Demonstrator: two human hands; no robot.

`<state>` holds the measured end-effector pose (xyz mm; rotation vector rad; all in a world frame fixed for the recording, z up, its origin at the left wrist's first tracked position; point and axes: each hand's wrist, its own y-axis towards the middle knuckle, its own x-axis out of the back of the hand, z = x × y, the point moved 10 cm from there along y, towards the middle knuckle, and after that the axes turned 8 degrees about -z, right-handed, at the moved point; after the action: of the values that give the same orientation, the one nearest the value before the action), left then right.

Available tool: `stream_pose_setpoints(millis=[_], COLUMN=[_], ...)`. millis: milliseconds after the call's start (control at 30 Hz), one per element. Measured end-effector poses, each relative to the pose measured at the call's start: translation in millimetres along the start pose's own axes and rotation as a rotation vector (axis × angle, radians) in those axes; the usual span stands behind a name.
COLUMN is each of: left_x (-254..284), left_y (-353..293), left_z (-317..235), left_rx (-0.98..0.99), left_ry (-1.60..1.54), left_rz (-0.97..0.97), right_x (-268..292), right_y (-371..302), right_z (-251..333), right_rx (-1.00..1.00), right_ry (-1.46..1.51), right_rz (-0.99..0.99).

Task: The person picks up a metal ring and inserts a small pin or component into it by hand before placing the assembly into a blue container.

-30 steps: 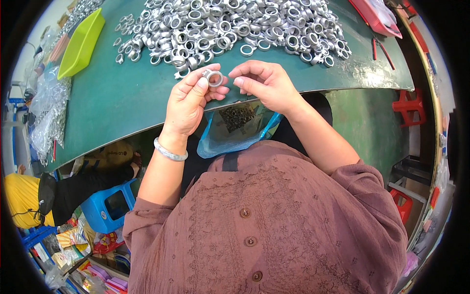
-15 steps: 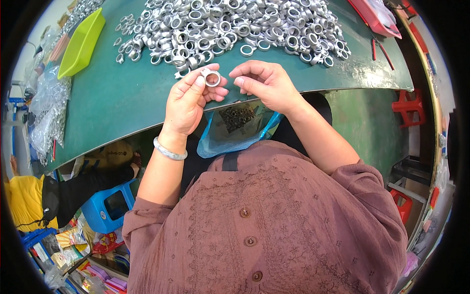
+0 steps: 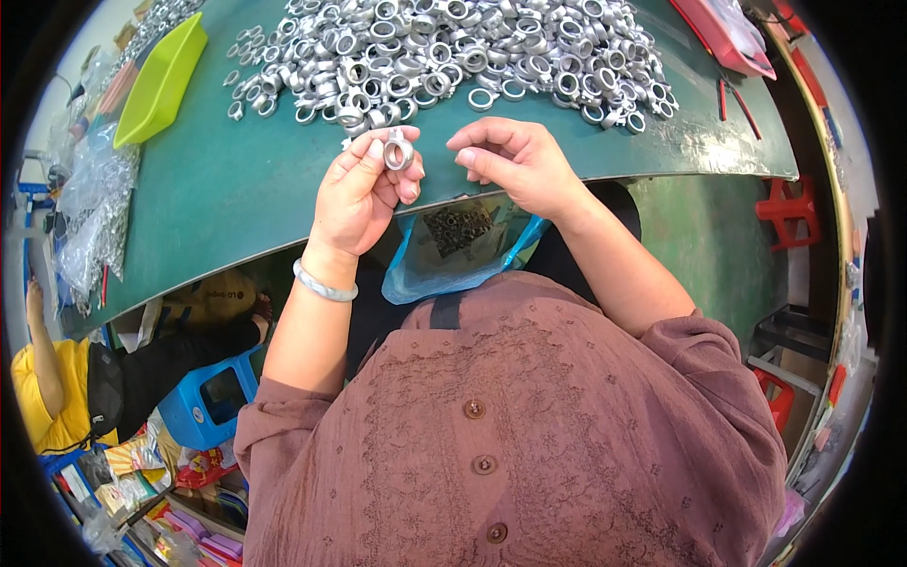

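My left hand (image 3: 359, 194), with a pale bangle at its wrist, pinches a silver metal ring (image 3: 398, 153) with a small lug between thumb and fingers. It is held above the near edge of the green table (image 3: 255, 194). Beside it, my right hand (image 3: 520, 163) is loosely bent over the table edge, a small gap between its thumb and fingertips and nothing visible in it. Just beyond both hands lies a heap of similar silver rings (image 3: 491, 57), with a few loose ones at its near side.
Over my lap hangs an open blue bag (image 3: 430, 279) with small dark parts in it. A yellow-green tray (image 3: 161, 83) stands at the left and a pink-red tray (image 3: 723, 38) at the far right, near red-handled tools (image 3: 742, 109). A person in yellow (image 3: 57, 397) sits at lower left.
My left hand has turned the ring and shifted slightly left, so the ring now shows more of its side. My right hand has barely moved. The person in yellow has moved an arm.
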<state>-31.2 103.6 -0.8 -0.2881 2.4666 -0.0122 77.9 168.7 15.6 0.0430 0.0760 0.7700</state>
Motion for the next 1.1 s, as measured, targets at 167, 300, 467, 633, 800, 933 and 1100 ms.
stream_pose_setpoints(millis=[167, 300, 467, 633, 800, 933, 1100], left_x=[-2.3, -6.2, -8.8, -56.0, -71.3, -82.0, -77.4], left_y=[-0.5, -2.2, -5.7, -25.6, -39.0, -45.9, -45.1], left_z=[-0.2, -1.7, 2.5, -11.1, -17.9, -11.3, -13.8], left_rx=[0.021, 0.004, -0.046, -0.488, -0.800, -0.791, -0.776], left_ry=[-0.066, 0.036, 0.412, 0.998, 1.291, 1.402, 1.326], left_rz=[0.028, 0.002, -0.019, 0.175, 0.219, 0.350, 0.342], right_x=[1.0, 3.3, 35.8, 31.0, 23.3, 26.1, 29.0], right_y=[-0.2, 2.1, 14.7, 21.2, 25.0, 21.9, 15.3], right_z=[-1.0, 1.1, 17.9, 35.0, 32.2, 33.0, 35.9], right_rx=[-0.003, -0.021, 0.280, 0.487, 0.486, 0.460, 0.507], right_ry=[-0.007, 0.016, -0.401, -0.996, -1.154, -1.121, -1.036], right_rz=[-0.004, -0.027, -0.290, -0.314, -0.315, -0.324, -0.332])
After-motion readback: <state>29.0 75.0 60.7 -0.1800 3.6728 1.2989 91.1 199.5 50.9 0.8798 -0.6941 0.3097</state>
